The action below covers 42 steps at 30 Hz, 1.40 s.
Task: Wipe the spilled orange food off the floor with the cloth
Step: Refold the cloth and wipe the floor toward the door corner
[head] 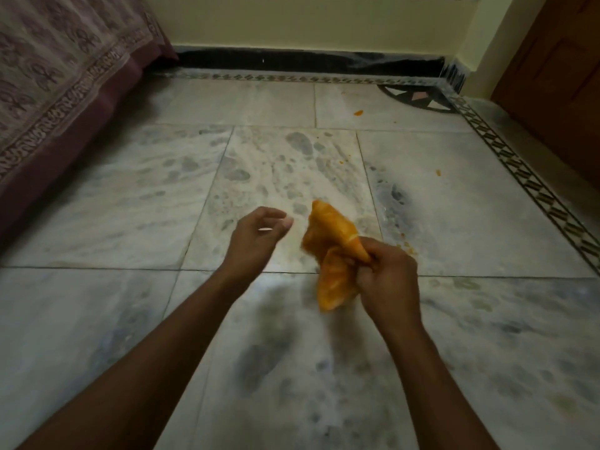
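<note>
My right hand [388,279] grips a crumpled orange-stained cloth [331,251] and holds it above the marble floor [130,222]. Just left of the cloth, my left hand [256,237] hovers empty with its fingers apart, not touching the cloth. Small orange food bits lie on the floor: a cluster [407,246] right of my right hand, a speck [438,172] farther right, and a larger bit [358,112] near the far wall. Faint orange smears show on the tile [341,162] beyond the cloth.
A bed with a patterned purple cover [58,92] fills the left side. A black skirting [308,61] runs along the far wall. A wooden door [558,79] stands at the right. A patterned border strip [526,177] edges the floor on the right.
</note>
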Each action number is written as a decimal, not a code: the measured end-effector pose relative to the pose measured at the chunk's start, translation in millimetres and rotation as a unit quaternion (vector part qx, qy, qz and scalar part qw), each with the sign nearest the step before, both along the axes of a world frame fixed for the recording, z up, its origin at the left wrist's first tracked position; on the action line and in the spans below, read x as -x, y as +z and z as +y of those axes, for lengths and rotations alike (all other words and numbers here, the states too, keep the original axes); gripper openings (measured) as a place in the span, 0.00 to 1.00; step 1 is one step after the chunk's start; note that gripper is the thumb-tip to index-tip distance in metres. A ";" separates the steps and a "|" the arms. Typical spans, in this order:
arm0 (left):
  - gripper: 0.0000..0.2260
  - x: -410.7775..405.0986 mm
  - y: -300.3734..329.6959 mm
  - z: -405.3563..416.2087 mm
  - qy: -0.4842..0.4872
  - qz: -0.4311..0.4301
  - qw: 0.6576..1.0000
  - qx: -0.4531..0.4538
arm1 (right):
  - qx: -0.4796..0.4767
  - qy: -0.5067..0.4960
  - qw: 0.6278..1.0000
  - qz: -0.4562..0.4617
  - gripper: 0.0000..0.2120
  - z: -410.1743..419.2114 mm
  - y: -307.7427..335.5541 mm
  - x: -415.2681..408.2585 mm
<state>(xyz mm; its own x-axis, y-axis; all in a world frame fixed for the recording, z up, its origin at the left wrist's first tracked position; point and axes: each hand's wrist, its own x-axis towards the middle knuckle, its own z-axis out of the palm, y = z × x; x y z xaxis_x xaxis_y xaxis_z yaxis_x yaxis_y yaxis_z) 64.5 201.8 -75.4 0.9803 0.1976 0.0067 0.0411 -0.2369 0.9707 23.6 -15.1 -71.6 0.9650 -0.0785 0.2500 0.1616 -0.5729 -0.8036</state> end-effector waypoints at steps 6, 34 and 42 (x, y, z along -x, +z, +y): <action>0.15 -40.4 -80.7 49.0 0.042 0.042 0.979 -0.194 | 0.227 0.076 0.964 0.112 0.33 9.9 -59.0 -23.7; 0.24 -91.1 -138.2 88.6 0.013 -0.005 0.890 -0.456 | 0.400 0.037 0.909 0.109 0.35 109.1 -130.4 -142.5; 0.28 -141.1 -136.0 106.1 0.016 0.065 0.869 -0.490 | 0.356 -0.235 0.881 0.204 0.40 46.9 -131.0 -176.7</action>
